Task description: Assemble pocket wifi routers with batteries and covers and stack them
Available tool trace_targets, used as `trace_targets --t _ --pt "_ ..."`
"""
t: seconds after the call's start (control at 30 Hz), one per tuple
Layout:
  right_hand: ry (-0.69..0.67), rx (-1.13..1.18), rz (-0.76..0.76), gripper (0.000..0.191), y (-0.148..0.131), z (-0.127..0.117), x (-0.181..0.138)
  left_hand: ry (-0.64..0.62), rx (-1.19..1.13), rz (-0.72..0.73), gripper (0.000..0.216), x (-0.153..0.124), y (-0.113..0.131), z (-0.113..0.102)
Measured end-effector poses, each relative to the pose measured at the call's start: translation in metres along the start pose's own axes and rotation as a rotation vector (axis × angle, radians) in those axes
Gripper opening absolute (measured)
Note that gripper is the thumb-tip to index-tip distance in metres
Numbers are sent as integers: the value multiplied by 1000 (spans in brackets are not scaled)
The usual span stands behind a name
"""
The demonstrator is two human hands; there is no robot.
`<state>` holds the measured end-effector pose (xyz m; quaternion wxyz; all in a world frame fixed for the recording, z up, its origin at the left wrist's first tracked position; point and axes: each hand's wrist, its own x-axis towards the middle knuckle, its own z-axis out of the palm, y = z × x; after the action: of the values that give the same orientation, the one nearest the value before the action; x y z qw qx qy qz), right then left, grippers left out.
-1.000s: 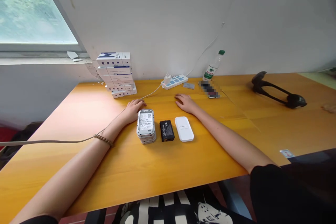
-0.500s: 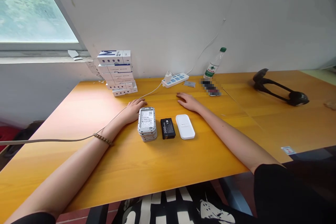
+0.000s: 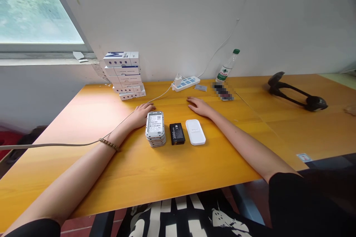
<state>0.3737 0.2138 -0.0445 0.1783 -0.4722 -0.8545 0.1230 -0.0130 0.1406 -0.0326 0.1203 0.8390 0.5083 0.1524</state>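
My left hand [image 3: 141, 114] lies on the wooden table, fingers stretched out and holding nothing. Just right of it stands a stack of white device bodies [image 3: 155, 127], the top one showing a printed label inside its open back. Beside the stack is a black battery pile [image 3: 177, 134] marked 3000mAh. To the right of the batteries are white back covers [image 3: 195, 132], seemingly stacked flat. My right hand [image 3: 199, 106] rests on the table beyond the covers, empty, with its fingers spread. Neither hand touches the covers or batteries.
White boxes [image 3: 125, 76] are piled at the back left. A power strip [image 3: 185, 83] with a plugged-in charger, a bottle [image 3: 227, 66] and a blurred phone [image 3: 223, 92] line the wall. A black scanner on a stand [image 3: 294, 92] is at right. A cable [image 3: 83, 144] crosses my left wrist.
Both hands and the objects on the table stay in place. Only the camera view has shifted very slightly.
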Motion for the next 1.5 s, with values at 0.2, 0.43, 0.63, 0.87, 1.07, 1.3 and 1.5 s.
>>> trace_targets --t 0.2,0.43,0.63,0.87,1.07,1.3,1.5 --pt "-14 -9 -4 48 1 0 0 -2 1 -1 37 0 1 -1" --pt "-14 0 -4 47 1 0 1 -1 10 -2 37 0 0 0" --pt "-4 10 -3 46 0 -1 0 7 28 8 38 -1 -1 2" --pt "6 14 2 45 0 -1 -1 1 31 8 39 -1 0 1" --pt "-2 7 5 47 0 -1 -1 -2 11 7 38 -1 1 0" --pt "-1 10 7 46 -1 -1 -1 19 -55 -9 36 -1 3 0" --pt "-2 16 8 47 -1 -1 -1 99 -216 -13 30 0 5 -3"
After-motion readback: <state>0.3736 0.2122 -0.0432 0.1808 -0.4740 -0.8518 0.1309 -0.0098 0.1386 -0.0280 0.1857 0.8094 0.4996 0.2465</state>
